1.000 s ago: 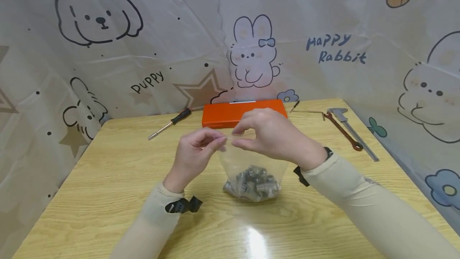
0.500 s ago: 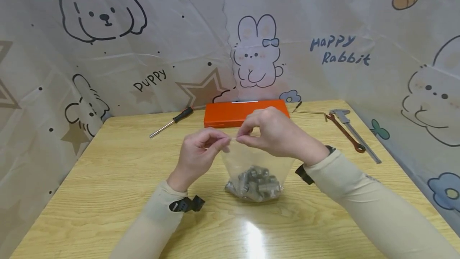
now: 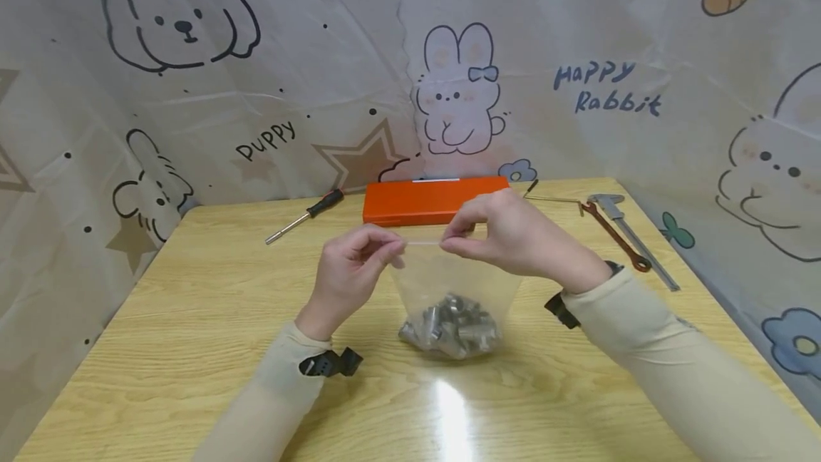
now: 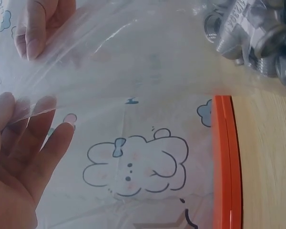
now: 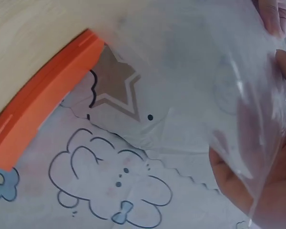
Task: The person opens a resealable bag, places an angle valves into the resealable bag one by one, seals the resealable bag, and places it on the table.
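A clear plastic bag (image 3: 458,273) stands on the table with its top edge drawn out straight between both hands. Several grey metal cylindrical pieces (image 3: 457,325) fill its bottom; in the left wrist view these metal pieces (image 4: 264,36) show through the film. My left hand (image 3: 349,273) pinches the bag's upper left corner between thumb and fingers. Farther right on the same edge, my right hand (image 3: 516,237) pinches the film. The right wrist view has the bag (image 5: 181,52) stretched across the right hand (image 5: 257,186), partly veiling its fingers.
Behind the bag lies an orange box (image 3: 423,202). A black-handled screwdriver-like driver (image 3: 304,217) is at the back left. To the right lie a reddish-brown wrench (image 3: 614,237), a caliper (image 3: 641,244) and a thin L-shaped rod (image 3: 554,199). Printed cloth (image 3: 359,55) hangs behind the wooden table (image 3: 224,305).
The right hand's parted thumb and fingers have come together on the bag's top edge. It has since slid right, widening the gap between the hands. The left hand stays nearly in place.
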Available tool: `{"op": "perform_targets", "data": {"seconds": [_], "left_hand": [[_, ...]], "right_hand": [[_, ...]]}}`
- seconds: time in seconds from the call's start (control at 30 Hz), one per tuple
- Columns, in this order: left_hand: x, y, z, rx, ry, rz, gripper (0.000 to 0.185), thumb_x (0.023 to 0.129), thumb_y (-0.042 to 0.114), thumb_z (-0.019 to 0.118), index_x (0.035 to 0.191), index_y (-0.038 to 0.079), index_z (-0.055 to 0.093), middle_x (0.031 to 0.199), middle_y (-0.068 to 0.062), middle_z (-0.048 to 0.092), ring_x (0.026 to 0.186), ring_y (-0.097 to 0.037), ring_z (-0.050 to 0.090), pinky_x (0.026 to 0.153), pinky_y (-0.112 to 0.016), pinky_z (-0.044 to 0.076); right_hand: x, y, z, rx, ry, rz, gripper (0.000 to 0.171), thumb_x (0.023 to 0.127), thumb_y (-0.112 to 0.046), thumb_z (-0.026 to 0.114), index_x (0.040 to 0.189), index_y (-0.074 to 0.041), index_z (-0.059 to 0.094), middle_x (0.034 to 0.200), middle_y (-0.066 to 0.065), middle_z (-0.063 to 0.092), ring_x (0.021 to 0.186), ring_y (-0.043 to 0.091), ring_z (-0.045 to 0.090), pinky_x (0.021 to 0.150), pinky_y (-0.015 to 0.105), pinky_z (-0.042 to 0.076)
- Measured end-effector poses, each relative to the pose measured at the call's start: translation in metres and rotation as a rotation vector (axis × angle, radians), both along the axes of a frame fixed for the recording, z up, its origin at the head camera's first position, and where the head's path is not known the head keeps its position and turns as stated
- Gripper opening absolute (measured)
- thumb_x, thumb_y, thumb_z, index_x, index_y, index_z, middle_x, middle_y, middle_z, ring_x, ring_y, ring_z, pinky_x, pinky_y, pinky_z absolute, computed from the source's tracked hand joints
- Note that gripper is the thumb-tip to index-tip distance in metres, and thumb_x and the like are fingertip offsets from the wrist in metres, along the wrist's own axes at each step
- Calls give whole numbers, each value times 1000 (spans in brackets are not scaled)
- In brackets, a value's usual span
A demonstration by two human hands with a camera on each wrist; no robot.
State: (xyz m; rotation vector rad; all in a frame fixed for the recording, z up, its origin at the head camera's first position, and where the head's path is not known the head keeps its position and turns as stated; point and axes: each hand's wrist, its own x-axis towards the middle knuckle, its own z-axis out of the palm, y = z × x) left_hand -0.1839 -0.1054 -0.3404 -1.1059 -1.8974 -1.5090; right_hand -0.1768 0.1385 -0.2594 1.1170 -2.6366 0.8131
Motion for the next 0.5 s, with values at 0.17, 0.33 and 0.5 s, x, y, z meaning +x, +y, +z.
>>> {"op": "perform_targets", "data": {"seconds": [0.17,0.33,0.5], "left_hand": [[0,-1,1,-14,12,8,18,82,-15,70,94,-1,69,87,-9,71,68,-18,68,68,-29,59],[1,0,2,-29,29,40,17,82,-13,71,94,-1,70,86,-8,71,67,-17,68,67,-28,59],[2,0,1,-35,19,50,14,84,-10,70,95,-1,71,86,-11,71,67,-16,68,67,-27,59]], "right_hand": [[-1,3,-2,-23,4,1,5,88,-18,77,87,-14,78,82,-10,70,74,8,60,67,30,52],[-2,3,-5,-36,31,-5,4,88,-17,77,85,-14,77,82,-10,70,75,12,58,68,31,50],[-2,6,-6,-38,16,-22,5,87,-20,79,87,-15,78,82,-10,70,76,12,57,68,33,50]]}}
